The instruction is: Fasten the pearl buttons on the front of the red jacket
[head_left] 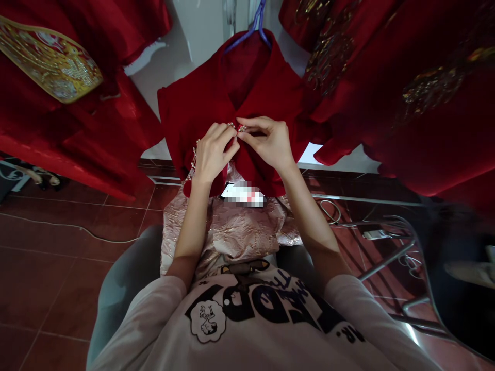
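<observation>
A red jacket [193,103] hangs in front of me on a purple hanger [260,20], its collar folded open. My left hand [216,149] and my right hand [270,141] meet at the front closure, just below the collar's V. Both are closed in a pinch, fingertips almost touching. Between them shows a small piece of pearly beaded trim [242,128], gripped at either end; the fingers hide most of it. More beading hangs as a strand [193,162] beside my left wrist. Pink brocade fabric [243,232] covers my lap, and a lit phone [242,194] lies on it.
Red embroidered garments hang on both sides, one with a gold panel [58,62]. A metal-framed chair [413,247] stands at the right. A cable [104,238] crosses the tiled floor at the left, and a power strip [377,235] lies at the right.
</observation>
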`<state>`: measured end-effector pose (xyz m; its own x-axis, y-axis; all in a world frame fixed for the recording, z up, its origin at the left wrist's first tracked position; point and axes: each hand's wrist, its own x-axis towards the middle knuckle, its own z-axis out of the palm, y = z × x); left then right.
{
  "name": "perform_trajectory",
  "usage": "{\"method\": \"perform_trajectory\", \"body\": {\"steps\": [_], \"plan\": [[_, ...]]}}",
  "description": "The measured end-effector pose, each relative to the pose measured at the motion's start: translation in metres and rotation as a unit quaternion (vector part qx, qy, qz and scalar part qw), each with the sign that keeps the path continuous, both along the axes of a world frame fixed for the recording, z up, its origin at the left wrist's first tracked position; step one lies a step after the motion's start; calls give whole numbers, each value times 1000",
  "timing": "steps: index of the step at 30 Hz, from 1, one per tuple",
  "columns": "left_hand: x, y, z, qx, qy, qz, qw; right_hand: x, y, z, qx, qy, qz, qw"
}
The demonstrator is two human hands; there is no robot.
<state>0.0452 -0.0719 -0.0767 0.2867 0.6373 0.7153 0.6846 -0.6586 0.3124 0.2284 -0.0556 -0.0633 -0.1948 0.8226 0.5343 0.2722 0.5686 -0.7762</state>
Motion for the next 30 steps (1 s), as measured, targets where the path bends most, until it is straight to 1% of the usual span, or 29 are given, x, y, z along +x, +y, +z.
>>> {"method": "perform_trajectory", "body": {"steps": [4, 6, 8, 11, 13, 15, 16, 18, 21, 24, 27, 30], "plan": [[4, -2, 0, -17, -6, 8, 1000, -1, 1, 6, -9, -22, 15, 1000], [6, -4, 0, -25, -24, 14, 999, -2, -2, 3, -7, -26, 14, 1000], [5, -6, 1, -38, -44, 10, 998, -3, -9, -8, -3, -18, -1, 1000], [-6, -8, 2, -77, -55, -17, 995, 1, -22, -34, -15, -9, -58, 998], [-16, -9, 2, -97, -66, -25, 993, 6, -27, -50, -41, -35, -90, 994], [-26, -8, 2, -103, -87, -18, 991, 11, -28, -57, -70, -71, -97, 990], [-30, -8, 2, -105, -97, -13, 990, 14, -28, -57, -84, -83, -93, 989], [-35, -8, 3, -110, -111, -8, 988, 19, -26, -52, -108, -82, -74, 988], [-36, -7, 4, -140, -126, -27, 982, 27, -27, -38, -125, -52, -6, 991], [-29, -8, 3, -222, -116, -87, 964, 34, -31, -25, -135, -30, 48, 989], [-19, -11, 3, -319, -61, -165, 931, 40, -35, -16, -160, -5, 48, 986], [-11, -15, 4, -386, -18, -237, 892, 43, -38, -10, -172, 0, 39, 984]]}}
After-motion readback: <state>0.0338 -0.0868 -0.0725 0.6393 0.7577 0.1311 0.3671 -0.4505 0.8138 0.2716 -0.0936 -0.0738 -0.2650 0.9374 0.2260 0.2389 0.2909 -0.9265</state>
